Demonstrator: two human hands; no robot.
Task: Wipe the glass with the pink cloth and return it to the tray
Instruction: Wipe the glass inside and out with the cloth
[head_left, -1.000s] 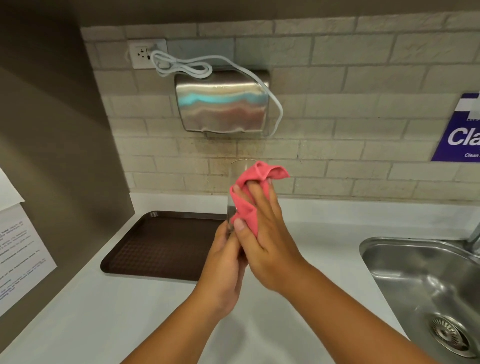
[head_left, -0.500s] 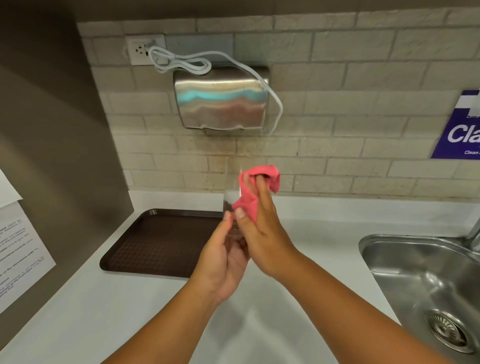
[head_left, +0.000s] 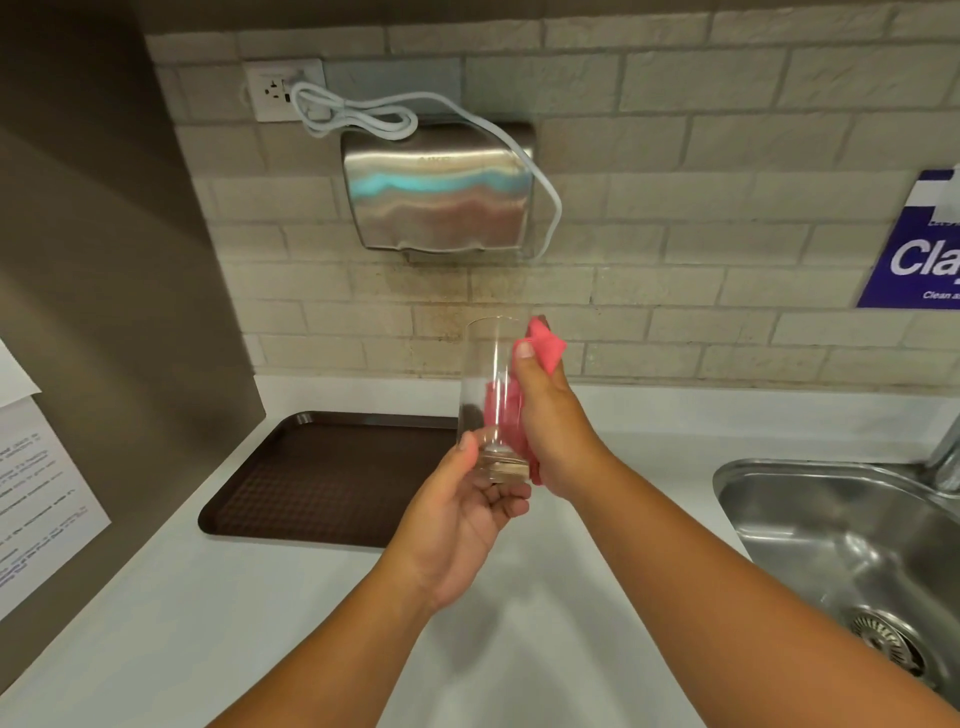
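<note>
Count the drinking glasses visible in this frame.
1. The glass is held upright above the counter, its base in the left hand, the right hand pressing the pink cloth against it. The tray holds none.

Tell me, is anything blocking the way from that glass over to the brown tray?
Nothing visible. The glass is held upright above the counter by the left hand, with the pink cloth pressed on it by the right hand. The tray lies just left, bare.
</note>
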